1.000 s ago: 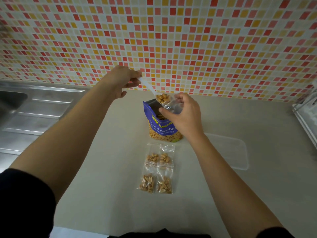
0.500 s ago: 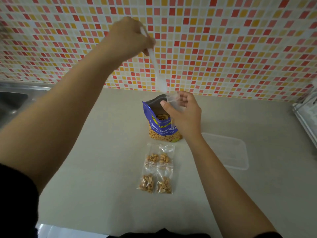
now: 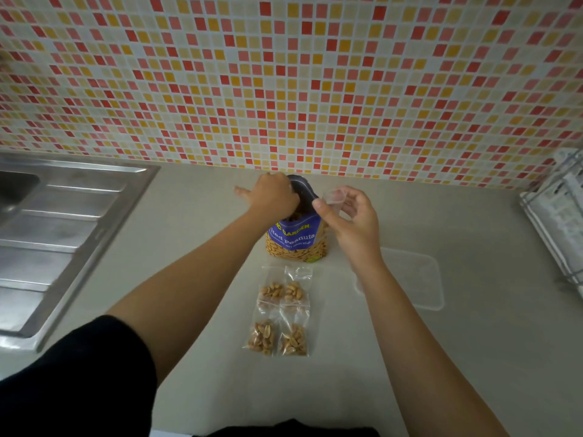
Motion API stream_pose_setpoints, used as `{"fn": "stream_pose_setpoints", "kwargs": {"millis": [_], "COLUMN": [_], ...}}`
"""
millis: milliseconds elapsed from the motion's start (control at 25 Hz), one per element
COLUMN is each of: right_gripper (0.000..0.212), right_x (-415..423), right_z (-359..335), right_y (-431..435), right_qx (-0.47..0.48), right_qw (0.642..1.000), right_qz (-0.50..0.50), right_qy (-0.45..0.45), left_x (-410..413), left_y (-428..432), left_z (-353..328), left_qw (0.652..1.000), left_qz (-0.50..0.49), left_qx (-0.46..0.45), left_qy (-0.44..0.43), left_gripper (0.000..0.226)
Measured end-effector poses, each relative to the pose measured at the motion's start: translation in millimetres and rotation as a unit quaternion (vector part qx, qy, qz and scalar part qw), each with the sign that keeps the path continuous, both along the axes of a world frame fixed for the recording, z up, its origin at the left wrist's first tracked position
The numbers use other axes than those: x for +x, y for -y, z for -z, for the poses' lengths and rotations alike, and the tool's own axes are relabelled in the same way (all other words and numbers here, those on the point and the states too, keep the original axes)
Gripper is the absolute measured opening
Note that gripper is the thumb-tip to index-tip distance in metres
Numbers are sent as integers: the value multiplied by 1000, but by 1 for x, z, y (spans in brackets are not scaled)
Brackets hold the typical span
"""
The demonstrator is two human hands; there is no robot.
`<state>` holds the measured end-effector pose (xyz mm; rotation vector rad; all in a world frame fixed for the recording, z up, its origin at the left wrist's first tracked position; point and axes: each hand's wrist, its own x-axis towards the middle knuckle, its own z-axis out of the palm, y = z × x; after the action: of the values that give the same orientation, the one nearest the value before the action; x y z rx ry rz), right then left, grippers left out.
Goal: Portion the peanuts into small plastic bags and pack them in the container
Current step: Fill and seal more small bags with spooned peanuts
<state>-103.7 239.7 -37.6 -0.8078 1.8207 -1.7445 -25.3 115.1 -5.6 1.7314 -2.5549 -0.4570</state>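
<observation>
Where the view comes closest to the body, a black sleeve (image 3: pixel 79 373) covers the upper left arm, and both bare forearms reach forward over a pale counter (image 3: pixel 473 357). Between the forearms four filled bags (image 3: pixel 262 337) of peanuts lie flat on the counter in a tight two-by-two block, touching or overlapping at their edges. To their right, partly hidden behind the right forearm, a clear plastic container (image 3: pixel 416 279) sits on the counter, well apart from the filled bags. Just beyond the bags stands the blue peanut pouch (image 3: pixel 296 241), upright with its mouth open. The left hand (image 3: pixel 273 197) is at that mouth, knuckles up and fingers dipping inside where they are hidden, so I cannot tell whether they grip anything; one digit juts out to the left. The right hand (image 3: pixel 350 222) hovers just to the right of the pouch's rim and pinches a small clear bag (image 3: pixel 334 198) between thumb and fingers, holding it above the pouch's right side. The two hands are close but apart, with the pouch's rim between them. On the far left is a steel sink (image 3: pixel 63 216) with a ribbed drainer, at the right edge a wire rack (image 3: pixel 561 222) holding papers, and behind everything rises a tiled wall (image 3: pixel 284 74) of red, orange and cream squares.
</observation>
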Motion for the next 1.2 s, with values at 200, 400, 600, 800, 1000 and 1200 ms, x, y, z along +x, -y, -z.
{"fn": "stream_pose_setpoints", "kwargs": {"millis": [200, 400, 600, 800, 1000, 1200], "right_gripper": [49, 47, 48, 47, 41, 52], "right_x": [-4, -2, -4, 0, 7, 12], "right_z": [7, 7, 5, -1, -10, -12], "right_y": [-1, -2, -5, -7, -5, 1], "right_qx": [5, -1, -3, -32, -18, 25], "right_qw": [1000, 999, 999, 999, 998, 989], "right_qz": [-13, -19, -9, 14, 19, 28], "right_qy": [26, 29, 34, 9, -53, -145], "left_x": [3, 16, 39, 64, 75, 78], "left_y": [6, 10, 14, 22, 27, 28], "left_z": [3, -7, -14, -18, -17, -16], "left_qw": [984, 948, 876, 842, 822, 806], "left_qz": [-31, -46, -95, -152, -202, -239], "left_qx": [75, 127, 221, 237, 233, 253], "left_qy": [-162, -288, -417, -460, -479, -479], "left_gripper": [25, 23, 21, 16, 13, 19]}}
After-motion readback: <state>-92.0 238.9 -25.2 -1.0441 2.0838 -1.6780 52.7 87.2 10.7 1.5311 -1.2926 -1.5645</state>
